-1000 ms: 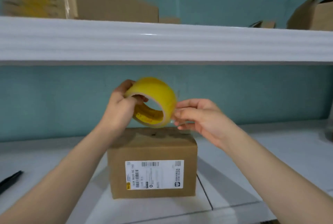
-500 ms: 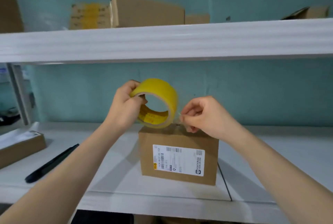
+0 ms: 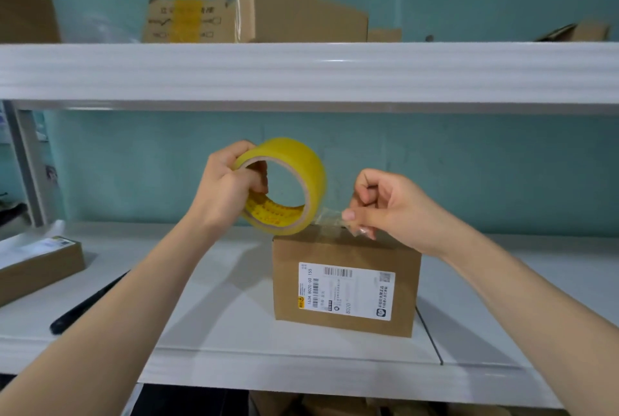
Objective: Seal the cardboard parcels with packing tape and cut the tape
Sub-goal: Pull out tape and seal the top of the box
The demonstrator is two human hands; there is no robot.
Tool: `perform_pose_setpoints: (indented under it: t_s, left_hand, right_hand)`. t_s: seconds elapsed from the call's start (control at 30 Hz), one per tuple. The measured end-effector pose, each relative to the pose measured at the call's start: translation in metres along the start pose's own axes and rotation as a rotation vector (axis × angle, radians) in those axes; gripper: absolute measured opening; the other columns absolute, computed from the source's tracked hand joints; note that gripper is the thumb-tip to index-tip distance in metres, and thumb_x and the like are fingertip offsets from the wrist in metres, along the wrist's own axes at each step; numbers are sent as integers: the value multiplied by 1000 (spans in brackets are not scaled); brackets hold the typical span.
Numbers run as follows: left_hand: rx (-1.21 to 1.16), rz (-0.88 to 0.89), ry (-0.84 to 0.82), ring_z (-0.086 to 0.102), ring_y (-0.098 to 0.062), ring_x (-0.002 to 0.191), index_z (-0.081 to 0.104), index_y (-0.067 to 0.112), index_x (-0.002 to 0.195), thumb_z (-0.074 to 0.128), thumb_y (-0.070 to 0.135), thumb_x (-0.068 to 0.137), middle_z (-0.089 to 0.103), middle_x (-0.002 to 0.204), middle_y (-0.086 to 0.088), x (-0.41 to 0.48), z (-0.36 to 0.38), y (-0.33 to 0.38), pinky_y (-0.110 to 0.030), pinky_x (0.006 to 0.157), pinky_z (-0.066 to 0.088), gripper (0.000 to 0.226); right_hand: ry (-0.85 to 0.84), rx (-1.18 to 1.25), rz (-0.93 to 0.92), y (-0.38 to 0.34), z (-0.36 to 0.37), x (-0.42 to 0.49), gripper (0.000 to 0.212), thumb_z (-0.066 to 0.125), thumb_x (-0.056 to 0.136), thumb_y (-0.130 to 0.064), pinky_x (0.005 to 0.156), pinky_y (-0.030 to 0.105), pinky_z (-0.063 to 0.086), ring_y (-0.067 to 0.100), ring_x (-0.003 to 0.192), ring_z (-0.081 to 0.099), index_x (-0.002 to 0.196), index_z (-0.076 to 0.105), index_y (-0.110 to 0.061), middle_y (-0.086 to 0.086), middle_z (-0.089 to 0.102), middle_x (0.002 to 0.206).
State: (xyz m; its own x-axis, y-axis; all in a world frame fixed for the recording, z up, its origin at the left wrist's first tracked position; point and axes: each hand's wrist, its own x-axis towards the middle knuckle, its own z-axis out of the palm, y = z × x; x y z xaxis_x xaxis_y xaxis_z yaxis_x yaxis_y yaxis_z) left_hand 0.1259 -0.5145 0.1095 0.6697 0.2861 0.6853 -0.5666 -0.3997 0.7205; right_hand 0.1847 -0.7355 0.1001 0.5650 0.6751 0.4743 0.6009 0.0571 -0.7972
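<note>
White shelf (image 3: 217, 332) against a teal wall; small labelled box (image 3: 345, 295) stands on it, tape roll (image 3: 301, 161) held just above the box's top left edge. Left hand (image 3: 221, 191) grips the roll, fingers curled through the core; right hand (image 3: 385, 208) pinches the clear loose end (image 3: 330, 216) just over the box top. Best to draw the strip taut and level, lay it along the seam, and press it flat before cutting.
</note>
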Motion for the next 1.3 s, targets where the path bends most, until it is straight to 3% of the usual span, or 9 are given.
perform_pose_setpoints:
  t_s: [0.2,0.37,0.53,0.67,0.83,0.9,0.97,1.07,1.3]
  left_hand:
    - [-91,10,-104,50,-21,46,55,19,49,47,-2,44,51,48,-3,11,-9,-4,-21,44,40,23]
    - [-208,-140,-71,49,-22,41,54,6,58,46,-1,48,47,52,-8,11,-7,-12,-21,43,40,14]
    - [-212,-375,19,46,-23,38,52,1,68,47,-1,56,42,53,-10,9,-3,-17,-20,43,40,13]
    - [-131,-615,-89,47,-17,34,53,4,72,38,-1,73,43,47,-6,15,-6,-18,-24,41,47,16]
    - [-91,-780,-184,53,-21,44,55,7,73,41,7,73,48,57,-6,13,-5,-20,-33,41,52,14]
    - [-96,-807,-186,53,-22,47,54,7,73,42,7,73,48,58,-7,12,-4,-22,-33,41,52,13]
    - [-105,-829,-191,55,-24,47,55,7,72,43,7,73,51,59,-9,11,-4,-23,-33,40,51,12]
    - [-125,-851,-202,59,-25,39,57,6,67,43,7,75,57,49,-11,10,-2,-23,-33,38,51,16]
    - [-141,-857,-238,60,-25,41,59,4,68,44,8,74,59,51,-11,8,1,-21,-33,38,51,16]
  right_hand:
    - [-130,-205,-61,-12,1,2,33,65,80,5,57,21,40,12,59,47,72,40,-15,9,54,69]
    - [-175,-229,-75,-18,1,6,25,67,79,5,64,27,47,17,64,55,81,52,-15,2,60,69]
    - [-228,82,115,-7,12,6,14,55,87,6,59,29,58,27,67,70,82,61,-6,12,68,72]
    - [-188,409,150,-4,13,7,12,59,84,-5,52,22,55,20,58,69,83,71,-3,14,70,72]
    - [-145,694,193,3,10,8,43,50,82,-36,53,25,56,24,63,71,79,73,1,18,71,73]
    - [-173,708,167,8,8,5,47,63,77,-44,59,26,57,25,71,71,87,72,2,19,71,80]
    - [-215,673,83,12,7,1,36,78,70,-25,66,25,57,24,81,71,96,70,-2,17,71,89]
    - [-245,662,12,16,6,-2,34,72,70,2,73,25,56,25,96,69,102,68,-6,16,71,102]
    - [28,441,-76,15,10,1,19,78,64,-26,47,21,51,19,62,69,79,74,-16,7,72,74]
